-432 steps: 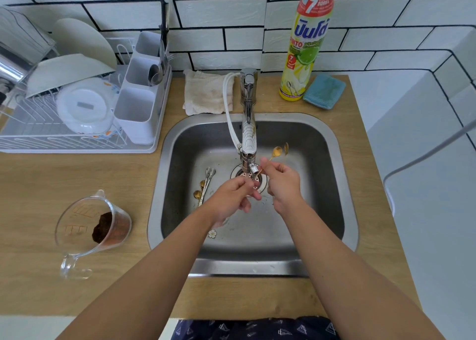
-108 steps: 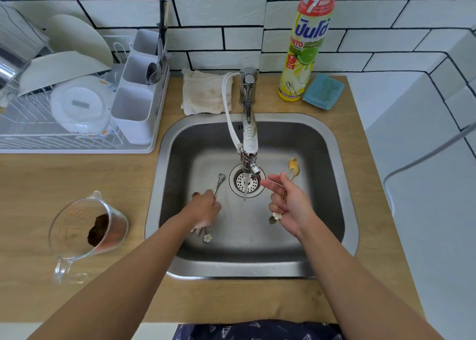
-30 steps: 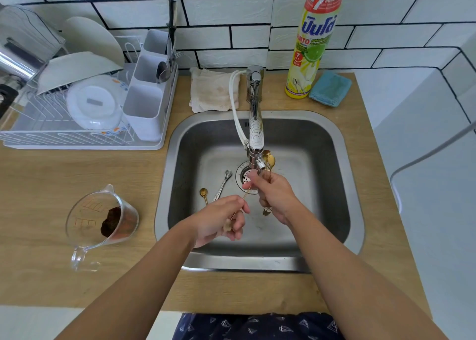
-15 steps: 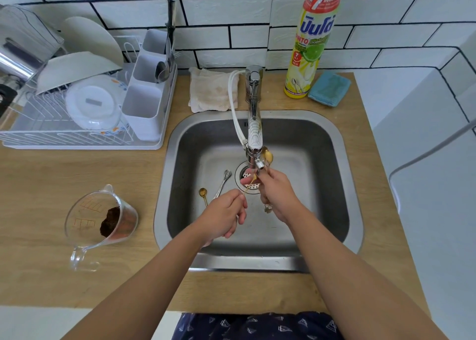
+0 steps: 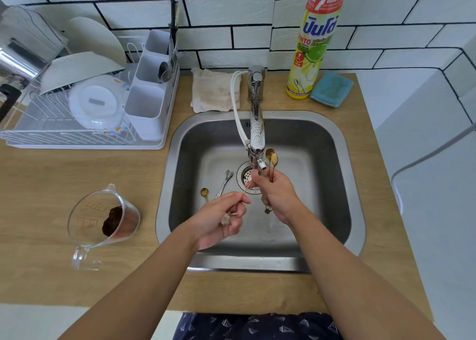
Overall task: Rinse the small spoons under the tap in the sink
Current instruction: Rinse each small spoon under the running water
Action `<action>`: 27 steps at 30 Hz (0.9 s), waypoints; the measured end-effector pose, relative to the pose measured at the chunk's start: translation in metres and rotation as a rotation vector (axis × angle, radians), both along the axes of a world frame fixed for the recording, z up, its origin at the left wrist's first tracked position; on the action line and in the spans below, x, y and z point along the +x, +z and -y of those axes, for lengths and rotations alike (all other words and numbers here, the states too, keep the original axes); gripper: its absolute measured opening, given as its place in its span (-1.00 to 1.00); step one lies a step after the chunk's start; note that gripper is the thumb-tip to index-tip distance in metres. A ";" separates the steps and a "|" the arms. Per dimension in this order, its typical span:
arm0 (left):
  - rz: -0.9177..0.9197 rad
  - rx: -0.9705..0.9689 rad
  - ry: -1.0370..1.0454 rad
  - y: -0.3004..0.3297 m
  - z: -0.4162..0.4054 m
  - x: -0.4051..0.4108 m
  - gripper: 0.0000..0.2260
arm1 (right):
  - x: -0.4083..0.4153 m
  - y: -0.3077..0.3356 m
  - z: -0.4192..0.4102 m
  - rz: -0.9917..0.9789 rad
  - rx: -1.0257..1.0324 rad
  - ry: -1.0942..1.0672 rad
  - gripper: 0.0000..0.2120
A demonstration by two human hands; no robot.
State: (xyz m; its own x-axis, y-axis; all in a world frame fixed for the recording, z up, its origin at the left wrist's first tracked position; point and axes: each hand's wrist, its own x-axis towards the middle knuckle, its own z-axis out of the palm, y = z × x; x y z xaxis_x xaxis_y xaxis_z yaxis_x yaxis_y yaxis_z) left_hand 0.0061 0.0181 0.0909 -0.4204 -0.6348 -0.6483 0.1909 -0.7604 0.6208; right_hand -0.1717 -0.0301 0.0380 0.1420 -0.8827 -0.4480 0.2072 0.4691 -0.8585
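Holding two small gold spoons (image 5: 271, 163) upright in the right hand (image 5: 277, 194), fingers curled round the handles, bowls standing up just beside the tap (image 5: 256, 131) nozzle, a pale flower-shaped handle end poking out below the palm. Pinching a third thin gold spoon (image 5: 244, 191) in the left hand (image 5: 219, 218) between thumb and forefinger, the other fingers curled loosely beneath, the thin stem slanting up toward the right hand's fingertips under the nozzle; bowl of this one hidden behind the right hand, so not telling how it lies. Hovering both hands over the steel sink (image 5: 342, 185), right above the drain (image 5: 246, 176), close together but touching only through the slanting stem, if at all. Water hard to make out; only a faint pale streak showing below the right hand on the basin floor. Lying on the sink floor left of the drain: a small gold spoon (image 5: 204, 193), bowl upward, and a silver spoon (image 5: 224, 182) with an ornate handle, side by side and near the left hand. Standing on the wooden counter (image 5: 77, 172) to the left: a clear measuring jug (image 5: 103, 220) with a dark brown clump inside, and behind it a white dish rack (image 5: 85, 113) carrying plates, a bowl and a cutlery holder. Resting behind the sink: a stained beige cloth (image 5: 215, 91), a yellow dish-soap bottle (image 5: 315, 43) with a green cap, and a blue sponge (image 5: 331, 89) just beside the bottle. Running along the tap's left side, a white hose (image 5: 235, 108).
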 end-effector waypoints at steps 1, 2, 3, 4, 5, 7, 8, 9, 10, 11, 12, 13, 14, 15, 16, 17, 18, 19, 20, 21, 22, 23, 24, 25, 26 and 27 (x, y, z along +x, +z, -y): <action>0.152 -0.078 -0.086 -0.001 0.000 -0.001 -0.78 | 0.000 -0.001 0.001 -0.073 0.002 -0.036 -0.80; 0.287 -0.155 -0.155 -0.002 0.000 -0.002 -0.75 | 0.001 -0.002 0.002 -0.131 0.000 -0.062 -0.78; 0.379 -0.220 -0.194 -0.003 0.000 -0.004 -0.74 | 0.001 -0.003 0.002 -0.168 -0.010 -0.068 -0.76; 0.433 -0.267 -0.205 -0.004 0.001 -0.006 -0.73 | 0.002 -0.002 0.001 -0.184 -0.026 -0.049 -0.76; 0.474 -0.302 -0.205 -0.004 0.001 -0.007 -0.74 | 0.004 -0.001 0.000 -0.184 -0.047 -0.013 -0.79; 0.554 -0.354 -0.199 -0.004 0.002 -0.008 -0.74 | 0.008 0.001 -0.003 -0.197 -0.104 0.078 -0.85; 0.578 -0.372 -0.194 -0.004 0.002 -0.008 -0.75 | 0.009 0.002 -0.003 -0.215 -0.118 0.102 -0.85; 0.591 -0.386 -0.187 -0.004 0.001 -0.009 -0.75 | 0.009 0.004 -0.001 -0.233 -0.110 0.097 -0.83; 0.595 -0.397 -0.178 -0.004 0.000 -0.009 -0.76 | 0.008 0.006 0.001 -0.243 -0.081 0.065 -0.81; 0.594 -0.406 -0.168 -0.004 -0.001 -0.009 -0.76 | 0.007 0.007 0.003 -0.240 -0.043 0.023 -0.79; 0.591 -0.413 -0.161 -0.003 0.000 -0.008 -0.76 | 0.007 0.007 0.005 -0.225 -0.012 -0.009 -0.76; 0.590 -0.417 -0.155 -0.003 0.000 -0.007 -0.75 | 0.007 0.007 0.005 -0.207 0.005 -0.020 -0.75; 0.586 -0.419 -0.150 -0.002 0.002 -0.007 -0.75 | 0.007 0.007 0.004 -0.196 0.006 -0.008 -0.74; 0.580 -0.419 -0.147 -0.003 0.003 -0.007 -0.74 | 0.008 0.007 0.002 -0.187 -0.009 0.025 -0.74; 0.572 -0.417 -0.145 -0.003 0.004 -0.007 -0.73 | 0.008 0.007 -0.001 -0.172 -0.029 0.069 -0.76; 0.564 -0.412 -0.142 -0.004 0.005 -0.007 -0.72 | 0.009 0.006 -0.003 -0.152 -0.041 0.108 -0.79; 0.552 -0.405 -0.139 -0.005 0.005 -0.006 -0.71 | 0.008 0.007 -0.003 -0.132 -0.037 0.124 -0.81; 0.538 -0.396 -0.131 -0.007 0.006 -0.005 -0.69 | 0.007 0.009 -0.003 -0.126 -0.020 0.108 -0.81; 0.529 -0.384 -0.118 -0.008 0.007 -0.005 -0.68 | 0.005 0.011 -0.001 -0.134 0.001 0.060 -0.79; 0.533 -0.372 -0.100 -0.010 0.010 -0.006 -0.65 | 0.004 0.014 0.001 -0.145 0.022 -0.016 -0.78; 0.549 -0.364 -0.073 -0.012 0.014 -0.007 -0.64 | 0.002 0.015 0.002 -0.140 0.041 -0.109 -0.79; 0.564 -0.360 -0.034 -0.014 0.020 -0.010 -0.64 | 0.000 0.016 0.003 -0.118 0.055 -0.203 -0.78; 0.562 -0.355 0.012 -0.017 0.026 -0.014 -0.67 | -0.001 0.017 0.003 -0.090 0.062 -0.279 -0.78; 0.542 -0.343 0.062 -0.019 0.032 -0.019 -0.72 | -0.002 0.018 0.003 -0.067 0.062 -0.326 -0.77; 0.512 -0.320 0.112 -0.020 0.039 -0.025 -0.78 | -0.003 0.019 0.002 -0.056 0.060 -0.350 -0.78; 0.493 -0.292 0.149 -0.020 0.045 -0.031 -0.81 | -0.005 0.019 0.002 -0.057 0.067 -0.362 -0.79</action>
